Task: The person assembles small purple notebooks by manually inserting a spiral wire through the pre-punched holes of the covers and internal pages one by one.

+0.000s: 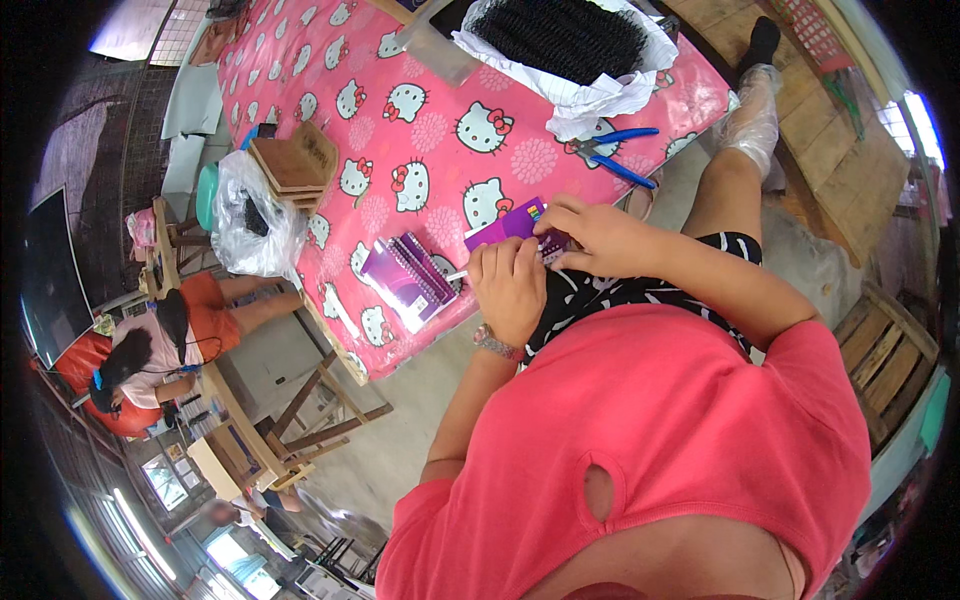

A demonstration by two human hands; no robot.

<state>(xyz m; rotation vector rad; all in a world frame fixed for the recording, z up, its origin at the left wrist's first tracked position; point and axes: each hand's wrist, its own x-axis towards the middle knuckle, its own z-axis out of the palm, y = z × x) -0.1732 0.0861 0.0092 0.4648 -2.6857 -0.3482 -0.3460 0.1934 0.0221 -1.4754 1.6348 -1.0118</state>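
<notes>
At the near edge of the pink table, both hands are on a purple card pack (pixel 503 228) with a small coloured patch at its corner. My left hand (pixel 510 288), a watch at its wrist, has its fingers bent over the pack's lower side. The fingers of my right hand (pixel 600 238) pinch its right end, where dark coil-like rows partly show. A thin white stick (pixel 457 275) pokes out beside my left fingers; its other end is hidden. Left of my hands lie more purple packs (pixel 412 280), with glossy clear wrapping over them.
Blue-handled pliers (pixel 612 155) lie on the patterned pink tablecloth (pixel 430 130). Behind them, black curly strands (pixel 560 38) rest in white paper (pixel 590 100). Stacked brown wooden blocks (pixel 295 163) and a clear plastic bag (pixel 258 225) are at left. A person (pixel 150 345) is beyond the table.
</notes>
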